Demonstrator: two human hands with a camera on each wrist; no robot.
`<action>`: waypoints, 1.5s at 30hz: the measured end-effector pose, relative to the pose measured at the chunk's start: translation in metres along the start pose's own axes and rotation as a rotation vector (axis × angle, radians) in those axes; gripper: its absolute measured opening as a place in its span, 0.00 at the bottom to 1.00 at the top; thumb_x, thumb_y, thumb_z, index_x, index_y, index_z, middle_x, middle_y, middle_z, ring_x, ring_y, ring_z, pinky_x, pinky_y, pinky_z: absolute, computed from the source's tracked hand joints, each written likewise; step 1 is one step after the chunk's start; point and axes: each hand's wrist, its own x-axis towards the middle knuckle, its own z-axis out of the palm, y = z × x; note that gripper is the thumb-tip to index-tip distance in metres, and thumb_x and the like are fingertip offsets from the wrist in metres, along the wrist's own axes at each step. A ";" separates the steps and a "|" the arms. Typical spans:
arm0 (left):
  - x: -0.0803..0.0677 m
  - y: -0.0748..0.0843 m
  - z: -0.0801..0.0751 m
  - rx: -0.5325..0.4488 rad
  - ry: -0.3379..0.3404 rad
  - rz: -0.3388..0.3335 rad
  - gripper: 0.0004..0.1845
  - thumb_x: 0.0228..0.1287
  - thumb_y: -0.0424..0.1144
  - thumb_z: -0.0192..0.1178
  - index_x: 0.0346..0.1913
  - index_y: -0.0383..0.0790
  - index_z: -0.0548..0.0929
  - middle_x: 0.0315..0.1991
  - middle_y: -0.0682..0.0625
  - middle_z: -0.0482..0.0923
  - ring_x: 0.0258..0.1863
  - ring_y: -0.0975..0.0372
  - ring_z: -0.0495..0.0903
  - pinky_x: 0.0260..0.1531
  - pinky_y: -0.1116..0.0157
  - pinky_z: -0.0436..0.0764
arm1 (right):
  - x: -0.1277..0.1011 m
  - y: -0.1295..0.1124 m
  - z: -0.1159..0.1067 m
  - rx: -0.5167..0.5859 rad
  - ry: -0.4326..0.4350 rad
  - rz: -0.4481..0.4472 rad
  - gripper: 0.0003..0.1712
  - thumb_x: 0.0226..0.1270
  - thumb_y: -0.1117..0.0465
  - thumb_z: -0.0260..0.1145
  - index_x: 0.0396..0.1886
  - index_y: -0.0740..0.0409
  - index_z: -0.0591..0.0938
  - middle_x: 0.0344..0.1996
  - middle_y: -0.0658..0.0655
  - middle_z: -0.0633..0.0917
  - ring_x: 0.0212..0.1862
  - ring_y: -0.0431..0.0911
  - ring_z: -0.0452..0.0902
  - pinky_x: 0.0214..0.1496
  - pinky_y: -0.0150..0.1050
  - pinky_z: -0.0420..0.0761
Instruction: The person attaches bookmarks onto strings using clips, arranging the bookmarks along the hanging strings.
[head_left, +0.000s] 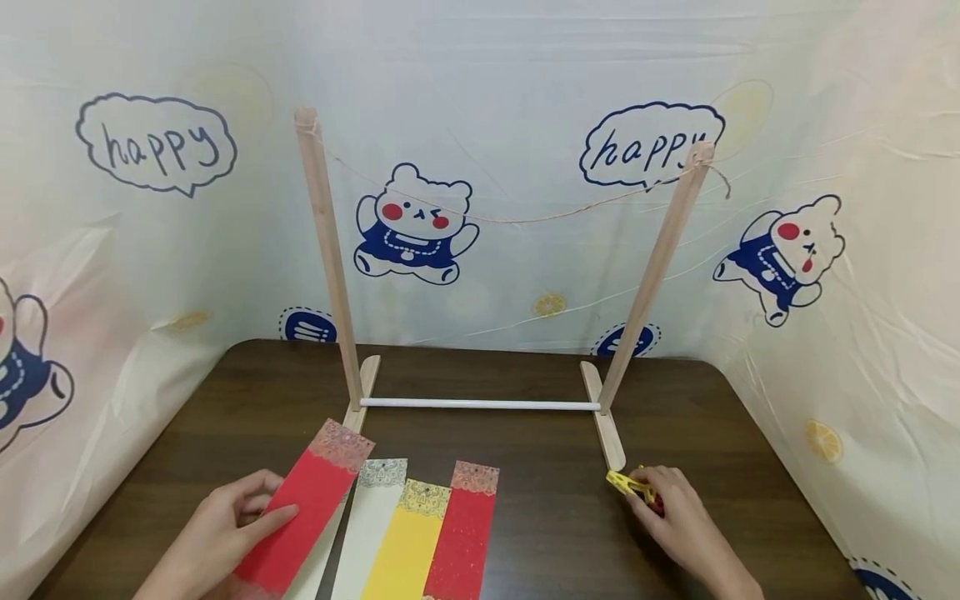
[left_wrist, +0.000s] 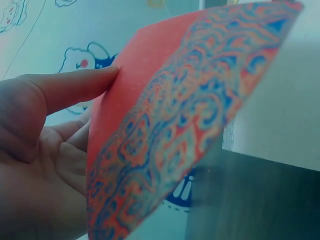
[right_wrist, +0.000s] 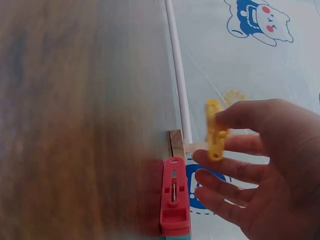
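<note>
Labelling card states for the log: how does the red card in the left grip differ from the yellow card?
Support: the held red card is pinched in the left grip; the yellow card lies on the table, no grip on it.
Colour: the held red card is red, the yellow card yellow.
Angle: in the head view, the held red card slants further right than the yellow card.
Shared: both strips are lace-patterned at the far end.

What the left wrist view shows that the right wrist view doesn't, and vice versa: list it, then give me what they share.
Only the left wrist view: the left hand holding a red card with a patterned border, and a pale card beyond it.

Only the right wrist view: the right hand pinching a yellow clip, and a red clip.

Both: the bear-print backdrop and dark tabletop.
</note>
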 end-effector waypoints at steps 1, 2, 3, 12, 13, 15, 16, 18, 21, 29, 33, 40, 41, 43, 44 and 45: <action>0.000 0.003 0.002 0.006 0.011 -0.003 0.15 0.62 0.37 0.69 0.48 0.37 0.78 0.33 0.49 0.86 0.28 0.61 0.79 0.25 0.65 0.80 | 0.000 -0.001 -0.001 0.029 -0.004 0.015 0.10 0.62 0.61 0.74 0.43 0.52 0.84 0.35 0.48 0.81 0.39 0.42 0.72 0.36 0.38 0.77; 0.000 0.005 0.003 0.005 0.017 0.001 0.16 0.61 0.37 0.70 0.48 0.36 0.78 0.34 0.49 0.86 0.29 0.61 0.79 0.25 0.65 0.80 | 0.000 -0.001 -0.002 0.060 -0.016 0.036 0.10 0.64 0.61 0.72 0.45 0.53 0.83 0.35 0.49 0.80 0.36 0.42 0.73 0.34 0.37 0.78; 0.000 0.007 0.004 0.005 0.027 0.006 0.16 0.61 0.38 0.70 0.48 0.36 0.78 0.34 0.49 0.86 0.29 0.61 0.79 0.25 0.65 0.80 | 0.001 -0.002 -0.003 0.086 -0.027 0.066 0.11 0.67 0.61 0.70 0.47 0.53 0.82 0.35 0.50 0.80 0.34 0.41 0.74 0.32 0.36 0.78; 0.004 0.013 0.009 -0.016 0.087 0.008 0.19 0.63 0.37 0.69 0.53 0.34 0.76 0.37 0.47 0.86 0.28 0.61 0.80 0.26 0.65 0.82 | 0.004 -0.012 -0.010 0.044 0.032 0.042 0.12 0.69 0.61 0.67 0.51 0.56 0.82 0.39 0.51 0.83 0.34 0.37 0.74 0.35 0.35 0.78; 0.003 0.014 0.009 -0.026 0.091 0.018 0.19 0.63 0.37 0.69 0.52 0.34 0.76 0.36 0.47 0.86 0.27 0.60 0.81 0.26 0.65 0.82 | 0.005 -0.014 -0.011 0.038 0.033 0.037 0.12 0.69 0.61 0.68 0.51 0.56 0.82 0.39 0.51 0.83 0.35 0.38 0.74 0.35 0.35 0.79; 0.003 0.016 0.009 -0.052 0.099 0.041 0.19 0.64 0.38 0.68 0.52 0.33 0.76 0.36 0.46 0.86 0.26 0.60 0.81 0.26 0.64 0.83 | 0.007 -0.017 -0.013 0.028 0.033 0.028 0.13 0.68 0.61 0.68 0.51 0.56 0.82 0.40 0.51 0.83 0.36 0.39 0.75 0.36 0.36 0.80; 0.003 0.017 0.009 -0.062 0.109 0.047 0.18 0.65 0.38 0.68 0.52 0.34 0.76 0.35 0.46 0.87 0.26 0.60 0.82 0.26 0.64 0.83 | 0.008 -0.019 -0.014 0.023 0.030 0.021 0.13 0.68 0.61 0.68 0.51 0.55 0.83 0.41 0.51 0.83 0.37 0.39 0.76 0.37 0.37 0.80; 0.002 0.019 0.008 -0.072 0.130 0.055 0.18 0.65 0.40 0.67 0.52 0.34 0.76 0.35 0.46 0.87 0.25 0.60 0.83 0.26 0.63 0.84 | 0.011 -0.024 -0.018 0.007 0.020 0.003 0.14 0.68 0.61 0.69 0.51 0.55 0.83 0.42 0.51 0.83 0.39 0.40 0.77 0.39 0.39 0.81; 0.000 0.023 0.007 -0.069 0.174 0.082 0.19 0.65 0.41 0.68 0.52 0.35 0.76 0.36 0.46 0.87 0.26 0.61 0.83 0.25 0.63 0.84 | 0.016 -0.031 -0.024 -0.013 0.025 -0.045 0.17 0.65 0.61 0.72 0.53 0.55 0.82 0.43 0.53 0.83 0.41 0.43 0.78 0.41 0.42 0.82; 0.000 0.024 0.005 -0.030 0.234 0.136 0.19 0.64 0.42 0.68 0.52 0.37 0.77 0.36 0.46 0.87 0.26 0.63 0.82 0.24 0.64 0.83 | 0.024 -0.051 -0.041 -0.050 0.102 -0.186 0.18 0.58 0.61 0.76 0.47 0.54 0.82 0.37 0.48 0.82 0.35 0.38 0.72 0.32 0.32 0.77; -0.001 0.024 0.003 0.002 0.240 0.133 0.19 0.64 0.44 0.68 0.53 0.38 0.77 0.36 0.47 0.87 0.27 0.63 0.82 0.24 0.64 0.83 | 0.026 -0.060 -0.051 -0.055 0.135 -0.239 0.17 0.58 0.61 0.77 0.47 0.54 0.84 0.39 0.48 0.83 0.36 0.36 0.73 0.32 0.31 0.79; 0.001 0.031 -0.002 0.054 0.327 0.233 0.17 0.65 0.41 0.68 0.52 0.39 0.78 0.35 0.47 0.87 0.27 0.65 0.80 0.23 0.66 0.82 | 0.036 -0.076 -0.071 -0.067 0.247 -0.410 0.18 0.55 0.63 0.78 0.46 0.54 0.85 0.40 0.45 0.83 0.41 0.36 0.78 0.40 0.31 0.81; 0.002 0.032 -0.003 0.060 0.333 0.246 0.16 0.65 0.40 0.68 0.52 0.39 0.78 0.34 0.47 0.87 0.26 0.65 0.80 0.23 0.66 0.82 | 0.037 -0.079 -0.073 -0.072 0.252 -0.422 0.18 0.55 0.63 0.78 0.46 0.54 0.85 0.40 0.45 0.83 0.41 0.36 0.78 0.41 0.30 0.81; 0.004 0.035 -0.005 0.066 0.346 0.276 0.16 0.65 0.40 0.68 0.51 0.39 0.78 0.34 0.47 0.87 0.26 0.66 0.81 0.23 0.66 0.82 | 0.041 -0.084 -0.077 -0.081 0.251 -0.442 0.17 0.57 0.61 0.77 0.46 0.54 0.85 0.41 0.45 0.83 0.42 0.36 0.78 0.43 0.31 0.81; 0.006 0.037 -0.006 0.068 0.353 0.290 0.16 0.65 0.40 0.68 0.51 0.39 0.78 0.34 0.47 0.87 0.26 0.66 0.81 0.23 0.66 0.82 | 0.043 -0.087 -0.078 -0.087 0.247 -0.451 0.16 0.58 0.59 0.76 0.47 0.54 0.85 0.41 0.45 0.83 0.43 0.36 0.78 0.43 0.31 0.82; 0.007 0.038 -0.007 0.069 0.361 0.307 0.16 0.65 0.40 0.68 0.51 0.39 0.78 0.34 0.46 0.87 0.26 0.66 0.81 0.23 0.66 0.82 | 0.045 -0.089 -0.079 -0.089 0.244 -0.460 0.16 0.60 0.57 0.75 0.47 0.53 0.85 0.41 0.45 0.83 0.43 0.36 0.78 0.43 0.33 0.82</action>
